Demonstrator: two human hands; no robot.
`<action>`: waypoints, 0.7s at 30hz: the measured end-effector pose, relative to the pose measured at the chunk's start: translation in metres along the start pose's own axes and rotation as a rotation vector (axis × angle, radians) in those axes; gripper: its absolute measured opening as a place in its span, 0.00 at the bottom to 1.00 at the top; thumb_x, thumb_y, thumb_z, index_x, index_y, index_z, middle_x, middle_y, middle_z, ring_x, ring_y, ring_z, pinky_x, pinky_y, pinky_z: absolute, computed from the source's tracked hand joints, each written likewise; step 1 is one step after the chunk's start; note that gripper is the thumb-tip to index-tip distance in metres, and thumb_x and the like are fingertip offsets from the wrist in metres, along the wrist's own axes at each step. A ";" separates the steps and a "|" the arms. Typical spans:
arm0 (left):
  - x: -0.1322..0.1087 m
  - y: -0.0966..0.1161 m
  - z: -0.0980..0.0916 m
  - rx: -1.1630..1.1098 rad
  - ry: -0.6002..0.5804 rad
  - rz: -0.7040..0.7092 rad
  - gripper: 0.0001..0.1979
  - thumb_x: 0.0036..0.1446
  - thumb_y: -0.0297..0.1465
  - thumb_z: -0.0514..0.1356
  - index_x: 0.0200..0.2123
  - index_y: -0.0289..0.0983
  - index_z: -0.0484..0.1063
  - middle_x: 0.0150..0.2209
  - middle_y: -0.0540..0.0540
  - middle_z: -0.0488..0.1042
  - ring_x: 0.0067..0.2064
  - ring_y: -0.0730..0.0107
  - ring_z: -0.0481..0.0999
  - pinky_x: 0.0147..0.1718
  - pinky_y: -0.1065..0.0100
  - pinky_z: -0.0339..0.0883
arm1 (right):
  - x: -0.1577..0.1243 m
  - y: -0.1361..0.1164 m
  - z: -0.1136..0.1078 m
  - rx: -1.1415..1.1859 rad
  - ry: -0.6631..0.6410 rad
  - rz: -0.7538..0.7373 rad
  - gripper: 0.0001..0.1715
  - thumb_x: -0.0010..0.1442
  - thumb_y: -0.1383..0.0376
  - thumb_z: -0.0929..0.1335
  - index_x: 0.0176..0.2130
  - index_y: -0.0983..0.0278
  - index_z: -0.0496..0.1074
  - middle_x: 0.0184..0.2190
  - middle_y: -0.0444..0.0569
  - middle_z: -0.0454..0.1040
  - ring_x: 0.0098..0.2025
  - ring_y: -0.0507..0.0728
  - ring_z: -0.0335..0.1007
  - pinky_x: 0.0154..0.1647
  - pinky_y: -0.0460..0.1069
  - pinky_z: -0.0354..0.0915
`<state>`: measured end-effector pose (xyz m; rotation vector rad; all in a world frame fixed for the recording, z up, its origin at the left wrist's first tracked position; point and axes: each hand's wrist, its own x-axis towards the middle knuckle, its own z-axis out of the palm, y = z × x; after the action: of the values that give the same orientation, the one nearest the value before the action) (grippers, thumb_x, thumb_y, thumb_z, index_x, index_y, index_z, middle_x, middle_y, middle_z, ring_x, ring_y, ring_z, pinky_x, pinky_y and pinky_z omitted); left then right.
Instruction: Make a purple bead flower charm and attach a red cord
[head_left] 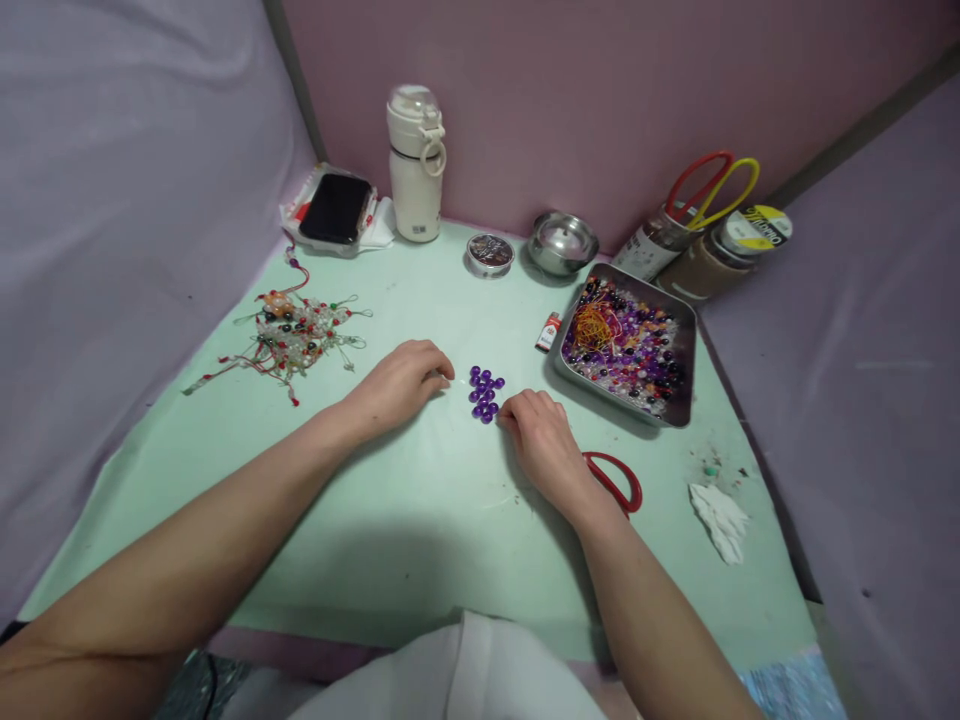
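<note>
Several purple beads [486, 394] lie in a tight cluster on the pale green tabletop. Just left of them is my left hand [405, 385], its fingers bent and the thumb close under the index finger. A faint clear line shows by those fingertips, too thin to name. On the cluster's right side my right hand [538, 430] rests with curled fingers, thumb and index pressed together by the nearest beads. Whatever is in that pinch is hidden. Red-handled scissors [630, 485] lie partly under my right wrist.
To the right stands a metal tray [686, 400] of mixed beads, with a small red-and-white box [549, 331] beside it. Beaded strings [296, 335] lie left. Along the back are a phone [336, 208], bottle [416, 190], spool [490, 255], metal bowl [559, 262] and jars [709, 268]. Crumpled tissue [718, 522] lies right.
</note>
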<state>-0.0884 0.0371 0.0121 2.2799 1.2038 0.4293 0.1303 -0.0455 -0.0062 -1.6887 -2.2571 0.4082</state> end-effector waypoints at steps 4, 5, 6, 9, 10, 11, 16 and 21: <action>-0.003 -0.004 -0.003 0.036 -0.133 -0.046 0.07 0.54 0.28 0.58 0.37 0.36 0.73 0.40 0.43 0.72 0.47 0.59 0.68 0.48 0.59 0.61 | 0.000 -0.001 -0.001 0.003 -0.015 0.016 0.10 0.62 0.75 0.59 0.33 0.63 0.63 0.33 0.49 0.68 0.36 0.57 0.58 0.37 0.51 0.52; -0.004 -0.004 -0.002 0.039 -0.150 -0.052 0.08 0.54 0.28 0.58 0.37 0.36 0.73 0.41 0.42 0.72 0.47 0.58 0.67 0.48 0.59 0.61 | 0.000 -0.001 -0.001 0.005 -0.017 0.017 0.10 0.62 0.75 0.59 0.33 0.63 0.63 0.33 0.49 0.68 0.36 0.57 0.58 0.37 0.51 0.52; -0.004 -0.004 -0.001 0.040 -0.160 -0.050 0.08 0.53 0.29 0.58 0.38 0.36 0.73 0.41 0.42 0.71 0.48 0.58 0.67 0.48 0.59 0.61 | 0.000 -0.001 -0.001 0.006 -0.015 0.018 0.10 0.62 0.75 0.59 0.33 0.63 0.63 0.33 0.49 0.68 0.37 0.57 0.58 0.37 0.51 0.52; -0.005 -0.003 0.005 0.027 -0.164 -0.018 0.07 0.54 0.29 0.59 0.37 0.37 0.73 0.41 0.43 0.70 0.47 0.58 0.66 0.49 0.58 0.61 | -0.001 -0.001 0.000 0.015 -0.009 0.012 0.10 0.62 0.75 0.59 0.33 0.63 0.63 0.33 0.49 0.68 0.37 0.57 0.58 0.38 0.51 0.52; -0.004 -0.003 0.006 0.022 -0.160 -0.008 0.07 0.54 0.29 0.58 0.36 0.37 0.73 0.40 0.43 0.70 0.47 0.58 0.66 0.48 0.58 0.61 | -0.001 0.000 0.000 0.017 -0.008 0.011 0.10 0.62 0.75 0.58 0.33 0.63 0.63 0.33 0.49 0.68 0.37 0.57 0.58 0.38 0.51 0.52; -0.004 -0.002 0.008 0.016 -0.154 -0.001 0.06 0.54 0.29 0.58 0.36 0.37 0.74 0.39 0.43 0.70 0.47 0.58 0.66 0.48 0.58 0.61 | -0.001 0.000 0.000 0.018 -0.011 0.011 0.11 0.62 0.75 0.58 0.33 0.63 0.63 0.33 0.49 0.68 0.37 0.57 0.58 0.38 0.51 0.52; -0.003 0.003 0.012 -0.008 -0.150 0.038 0.06 0.55 0.28 0.56 0.30 0.37 0.74 0.37 0.43 0.69 0.45 0.59 0.66 0.47 0.59 0.61 | -0.001 0.001 0.001 0.011 -0.010 0.003 0.11 0.61 0.76 0.58 0.33 0.63 0.63 0.33 0.49 0.68 0.37 0.57 0.58 0.37 0.51 0.52; -0.004 0.005 0.016 -0.017 -0.152 0.092 0.09 0.57 0.27 0.53 0.29 0.36 0.72 0.36 0.43 0.68 0.42 0.62 0.65 0.44 0.61 0.61 | 0.000 0.002 0.003 0.006 -0.004 0.001 0.12 0.60 0.76 0.58 0.33 0.63 0.63 0.33 0.49 0.68 0.37 0.57 0.58 0.37 0.51 0.52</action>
<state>-0.0793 0.0267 0.0014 2.3143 1.0195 0.2926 0.1306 -0.0457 -0.0096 -1.6879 -2.2555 0.4191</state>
